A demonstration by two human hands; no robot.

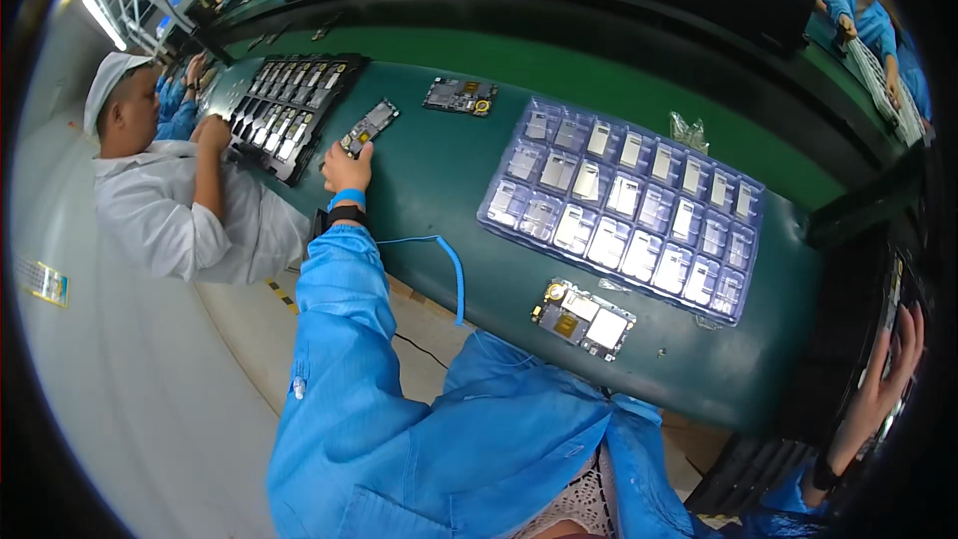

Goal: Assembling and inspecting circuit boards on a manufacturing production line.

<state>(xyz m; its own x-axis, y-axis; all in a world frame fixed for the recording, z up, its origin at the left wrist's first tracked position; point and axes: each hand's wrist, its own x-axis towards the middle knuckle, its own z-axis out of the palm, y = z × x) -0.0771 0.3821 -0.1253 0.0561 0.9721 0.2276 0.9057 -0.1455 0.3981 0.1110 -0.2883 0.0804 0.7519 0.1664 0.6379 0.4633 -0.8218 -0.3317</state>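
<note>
My left hand (346, 171), wearing a blue wrist strap and a dark band, reaches to the far left of the bench. Its fingers are closed at the near end of a small circuit board (375, 124). At the far right edge, my right hand (887, 376) is open, fingers stretched out beside a dark tray (838, 384) that holds boards and is partly lost in shadow. A second circuit board (459, 97) lies further back on the green mat. Close to my body rests a larger-looking board (584, 319) with silver shields.
A clear plastic tray (486, 223) with metal pieces in its pockets covers the bench's right half. A small clear bag (689, 133) lies behind it. At left, a black tray (296, 172) of boards stands before a co-worker (170, 180) in white. A coiled blue cord (459, 284) hangs near my left arm.
</note>
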